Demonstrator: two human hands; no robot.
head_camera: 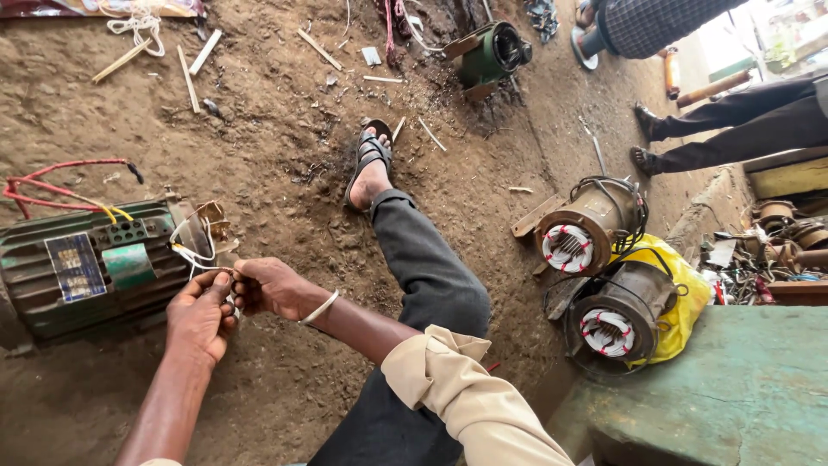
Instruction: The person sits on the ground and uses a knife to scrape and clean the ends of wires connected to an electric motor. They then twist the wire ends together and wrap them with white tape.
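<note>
Both hands meet near left: the left hand and right hand pinch thin white wires leading from the green motor just left. The wires look light, springy and kink-prone, best gripped near their ends. Open dirt floor lies beyond; stators crowd right.

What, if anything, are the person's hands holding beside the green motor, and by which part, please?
Both the left hand and right hand pinch the loose ends of the thin white wires coming from the open end of the green motor.
</note>
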